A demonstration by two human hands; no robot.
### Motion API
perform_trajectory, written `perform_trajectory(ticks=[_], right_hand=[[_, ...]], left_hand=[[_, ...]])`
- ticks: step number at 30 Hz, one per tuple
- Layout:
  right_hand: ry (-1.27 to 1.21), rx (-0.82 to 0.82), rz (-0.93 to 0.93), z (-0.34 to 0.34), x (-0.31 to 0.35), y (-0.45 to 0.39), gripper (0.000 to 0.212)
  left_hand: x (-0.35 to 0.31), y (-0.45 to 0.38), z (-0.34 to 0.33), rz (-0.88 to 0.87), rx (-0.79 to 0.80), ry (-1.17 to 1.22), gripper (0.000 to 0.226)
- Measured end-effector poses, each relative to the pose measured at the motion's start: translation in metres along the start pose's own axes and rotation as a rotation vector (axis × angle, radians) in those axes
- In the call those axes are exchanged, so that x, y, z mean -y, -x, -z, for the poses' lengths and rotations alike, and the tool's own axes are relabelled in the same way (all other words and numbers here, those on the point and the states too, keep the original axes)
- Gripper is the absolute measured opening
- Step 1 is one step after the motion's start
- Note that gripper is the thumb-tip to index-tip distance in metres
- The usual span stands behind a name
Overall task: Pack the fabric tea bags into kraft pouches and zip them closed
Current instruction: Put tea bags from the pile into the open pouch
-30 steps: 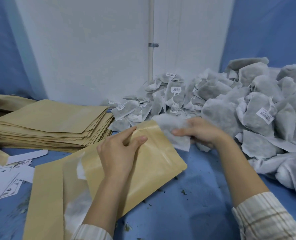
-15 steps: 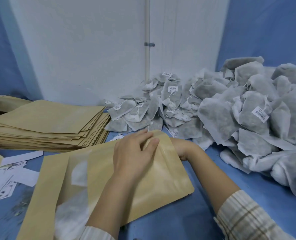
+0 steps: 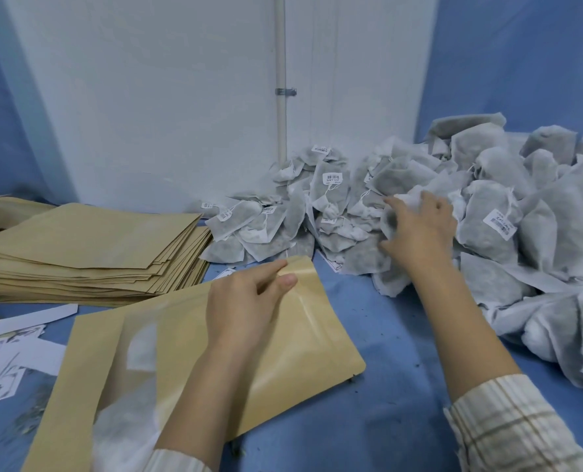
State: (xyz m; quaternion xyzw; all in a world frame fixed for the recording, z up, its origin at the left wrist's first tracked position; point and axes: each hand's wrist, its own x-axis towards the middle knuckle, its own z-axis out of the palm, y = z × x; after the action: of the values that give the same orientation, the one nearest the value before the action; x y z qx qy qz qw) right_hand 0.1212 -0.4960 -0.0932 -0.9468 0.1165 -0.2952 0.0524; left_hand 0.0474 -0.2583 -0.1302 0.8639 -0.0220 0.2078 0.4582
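Pouch (image 3: 283, 356) lay held at its mouth while the other hand went for more tea bags.

Left hand (image 3: 246, 304) pinched the pouch's top corner on the table (image 3: 399, 386); right hand (image 3: 419, 233), inside the pouch half a second earlier, had come out and closed on a bag (image 3: 402, 212) in the heap (image 3: 521, 216). Filling, I judged, was unfinished; the zip stayed open. Spare pouches (image 3: 89, 247) sat stacked left.

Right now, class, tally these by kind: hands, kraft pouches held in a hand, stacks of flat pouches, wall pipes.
Hands: 2 (left hand, right hand)
Held kraft pouch: 1
Pouch stack: 1
Wall pipe: 1
Total: 5
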Motion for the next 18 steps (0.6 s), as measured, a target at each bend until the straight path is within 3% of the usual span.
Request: perform_trajectory(ticks=[4, 7, 10, 14, 18], right_hand=[[-0.020, 0.006, -0.019, -0.016, -0.007, 0.011, 0.059], [-0.473, -0.044, -0.018, -0.013, 0.005, 0.008, 0.048], [-0.881, -0.025, -0.122, -0.005, 0.022, 0.004, 0.056], [-1.240, 0.258, -0.311, -0.005, 0.028, 0.009, 0.033], [-1.521, 0.511, -0.327, -0.009, 0.033, 0.020, 0.036]], left_hand=[[0.001, 0.000, 0.000, -0.006, 0.001, 0.005, 0.028], [0.001, -0.001, 0.000, -0.008, -0.008, 0.016, 0.028], [0.001, -0.001, 0.000, -0.013, -0.028, 0.015, 0.027], [0.000, -0.001, 0.003, -0.032, -0.083, 0.034, 0.023], [0.000, -0.003, 0.004, -0.033, -0.169, 0.108, 0.023]])
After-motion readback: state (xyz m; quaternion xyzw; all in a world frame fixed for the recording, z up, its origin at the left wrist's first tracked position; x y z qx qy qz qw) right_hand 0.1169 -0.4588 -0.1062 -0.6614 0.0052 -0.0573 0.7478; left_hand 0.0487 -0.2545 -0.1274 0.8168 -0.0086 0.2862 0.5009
